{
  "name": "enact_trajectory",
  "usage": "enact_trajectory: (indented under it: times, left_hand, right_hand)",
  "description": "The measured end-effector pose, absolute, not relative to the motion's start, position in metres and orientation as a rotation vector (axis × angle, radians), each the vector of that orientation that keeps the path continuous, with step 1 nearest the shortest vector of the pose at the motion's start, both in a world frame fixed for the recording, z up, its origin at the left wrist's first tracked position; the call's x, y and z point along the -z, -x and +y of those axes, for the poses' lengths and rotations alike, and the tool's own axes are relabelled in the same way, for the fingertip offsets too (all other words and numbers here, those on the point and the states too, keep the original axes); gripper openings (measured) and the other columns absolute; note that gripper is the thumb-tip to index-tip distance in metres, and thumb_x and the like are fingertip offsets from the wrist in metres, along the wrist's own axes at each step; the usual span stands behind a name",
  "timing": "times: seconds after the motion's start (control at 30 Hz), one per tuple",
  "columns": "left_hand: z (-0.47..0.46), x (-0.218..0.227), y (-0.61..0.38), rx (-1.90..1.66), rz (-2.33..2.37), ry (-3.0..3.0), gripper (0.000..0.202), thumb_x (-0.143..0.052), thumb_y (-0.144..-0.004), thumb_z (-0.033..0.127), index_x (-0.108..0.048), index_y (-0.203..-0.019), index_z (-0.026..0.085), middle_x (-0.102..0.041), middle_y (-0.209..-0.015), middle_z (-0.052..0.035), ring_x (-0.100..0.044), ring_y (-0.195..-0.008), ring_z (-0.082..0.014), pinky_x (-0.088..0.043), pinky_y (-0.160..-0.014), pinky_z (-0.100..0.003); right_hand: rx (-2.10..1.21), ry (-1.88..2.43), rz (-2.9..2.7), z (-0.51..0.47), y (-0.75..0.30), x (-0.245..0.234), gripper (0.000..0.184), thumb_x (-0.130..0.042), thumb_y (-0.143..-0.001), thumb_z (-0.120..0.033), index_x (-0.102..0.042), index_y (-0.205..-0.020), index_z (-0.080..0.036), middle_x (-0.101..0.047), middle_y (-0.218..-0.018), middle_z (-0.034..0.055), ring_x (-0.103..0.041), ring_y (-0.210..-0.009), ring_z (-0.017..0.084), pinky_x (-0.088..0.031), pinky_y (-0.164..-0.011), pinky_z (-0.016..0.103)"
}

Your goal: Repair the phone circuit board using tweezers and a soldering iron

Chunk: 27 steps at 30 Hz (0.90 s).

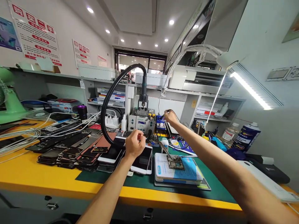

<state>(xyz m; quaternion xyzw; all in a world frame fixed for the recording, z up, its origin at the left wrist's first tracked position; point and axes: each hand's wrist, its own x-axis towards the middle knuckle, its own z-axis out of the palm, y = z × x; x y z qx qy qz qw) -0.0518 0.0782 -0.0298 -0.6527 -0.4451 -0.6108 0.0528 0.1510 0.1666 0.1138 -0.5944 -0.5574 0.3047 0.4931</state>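
A green-edged phone logic board (175,163) is laid on a blue-and-white box (161,169). Beyond it, a slim dark tool (161,117) is pinched by the right hand (171,117); to its left, the left hand (135,143) is curled, its contents, if any, unseen.

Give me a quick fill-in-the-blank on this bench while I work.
The left hand is over a pile of ____.
The tweezers rest on a circuit ____.
The mat under the phones is ____.

Missing words: phones; board; green.
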Motion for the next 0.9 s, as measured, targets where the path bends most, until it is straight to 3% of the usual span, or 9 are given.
enact_trajectory:
  times: [0.4, 0.9]
  left_hand:
    - [0.08, 0.031, 0.05, 1.839, -1.389, 2.003, 0.025, -0.065, -0.104, 0.039, -0.068, -0.105, 0.014, -0.07, -0.094, -0.0033, -0.067, -0.077, -0.0142, -0.061, -0.073, -0.031]
    - [0.084, 0.035, 0.053, 1.759, -1.411, 2.032, 0.025, -0.065, -0.103, 0.039, -0.068, -0.102, 0.014, -0.07, -0.091, -0.0025, -0.067, -0.076, -0.014, -0.061, -0.073, -0.031]
  right_hand:
    - [-0.669, 1.211, -0.969, 0.116, -0.244, -0.14, 0.023, -0.066, -0.105, -0.036, -0.069, -0.12, -0.018, -0.072, -0.111, 0.0065, -0.07, -0.083, 0.017, -0.062, -0.07, 0.032]
    - [-0.827, 1.093, -0.936, 0.081, -0.308, -0.089, 0.022, -0.069, -0.103, -0.032, -0.068, -0.117, -0.015, -0.07, -0.103, 0.0039, -0.068, -0.075, 0.015, -0.06, -0.062, 0.028]
